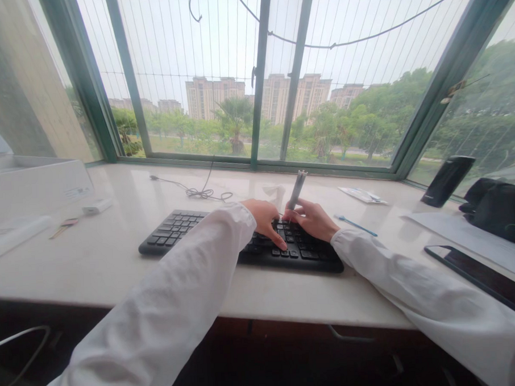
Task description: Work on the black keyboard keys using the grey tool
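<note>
A black keyboard (324,263) lies on the white desk with its cable behind it. My left hand (265,218) rests on the keyboard's right part, thumb stretched out over the lower keys; its other fingers reach to the far edge and are partly hidden. Just to the right, my right hand (314,218) is closed around a grey stick-shaped tool (298,190). The tool stands tilted upright, its notched end up and its lower end down at the keys, hidden by the fingers. A whitish crumpled piece (274,193) lies behind the hands.
A coiled cable (201,192) lies at the back. On the left are a white box (35,183), a small white block (97,206) and a key (64,227). To the right lie a blue-tipped stick (356,225), a white packet (362,195), a phone (478,274), papers and a black case (448,180).
</note>
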The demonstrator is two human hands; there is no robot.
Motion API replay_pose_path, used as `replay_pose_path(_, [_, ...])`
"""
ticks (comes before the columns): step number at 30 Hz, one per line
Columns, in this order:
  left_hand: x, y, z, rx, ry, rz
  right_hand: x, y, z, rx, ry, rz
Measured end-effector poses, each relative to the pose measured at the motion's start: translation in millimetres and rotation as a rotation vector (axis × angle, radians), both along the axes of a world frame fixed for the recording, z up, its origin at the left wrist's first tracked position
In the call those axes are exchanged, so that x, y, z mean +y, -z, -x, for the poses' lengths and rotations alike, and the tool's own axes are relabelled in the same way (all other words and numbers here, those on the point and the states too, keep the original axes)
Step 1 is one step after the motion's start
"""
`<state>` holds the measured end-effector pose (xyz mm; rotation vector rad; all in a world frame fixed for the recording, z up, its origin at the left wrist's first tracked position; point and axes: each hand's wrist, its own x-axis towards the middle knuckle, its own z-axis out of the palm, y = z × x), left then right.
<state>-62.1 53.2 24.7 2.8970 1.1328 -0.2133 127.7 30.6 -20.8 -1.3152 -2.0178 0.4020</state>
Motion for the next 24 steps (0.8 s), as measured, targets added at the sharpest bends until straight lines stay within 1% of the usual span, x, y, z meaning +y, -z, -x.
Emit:
replay_pose_path(7, [0.7,0.1,0.4,0.012,0.021,-0.011,5.9,4.8,-3.5,0.055,-0.041,0.043])
replay_pose_path(11, [0.7,-0.1,0.9,0.013,0.019,-0.008,5.6,3.4,-3.1,0.085,-0.049,0.057])
replay_pose_path(13, [0.7,0.0,0.9,0.009,0.017,-0.006,5.5,0.9,-3.4,0.161,-0.027,0.112])
replay_pose_path(16, [0.7,0.4,0.6,0.002,0.011,-0.002,5.8,-2.5,-4.9,0.34,0.033,0.25])
replay_pose_path(18, [0.4,0.5,0.5,-0.002,0.014,0.003,6.4,-2.6,-5.8,0.396,0.036,0.29])
replay_pose_path(20, [-0.1,0.7,0.5,-0.007,0.016,0.0,7.2,-0.5,-5.9,0.401,0.037,0.261])
replay_pose_path(24, [-0.4,0.9,0.2,-0.017,0.013,-0.025,8.9,4.0,-3.8,0.448,0.1,0.224])
